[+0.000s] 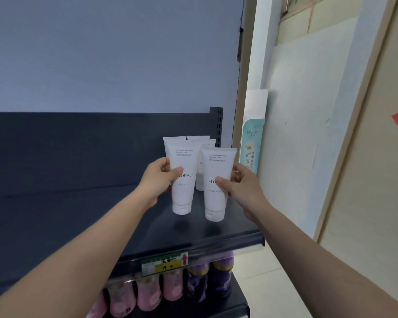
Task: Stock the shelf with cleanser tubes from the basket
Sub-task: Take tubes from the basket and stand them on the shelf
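Two white plastic cleanser tubes, caps downward and printed with the word FLORAL, are held upright over a dark grey metal shelf (78, 214). The left tube (182, 180) is pinched between the thumb and fingers of the left hand (157, 177). The right tube (216, 198) is gripped the same way by the right hand (241, 187). Both caps hang just over the shelf board, with faint reflections beneath them. Whether either cap touches the board cannot be told.

Just behind the hands, showing in the gap between the two held tubes, two more matching tubes (201, 157) stand close together near the back panel, beside a perforated dark upright post (216, 120).

Judging by this, the stocking is at an early stage: a back pair is in place, a front pair is about to be set down, and the board to the left of the left hand looks able to take many more. The basket is not in view, so how many tubes are left cannot be told.

Below the hands, a green-and-yellow price label (164, 263) with a red arrow sits on the shelf's front rail. Under it stand pink bottles (147, 292) and purple bottles (221, 278). Right of the right hand, a pale teal poster (251, 145) leans against the wall.
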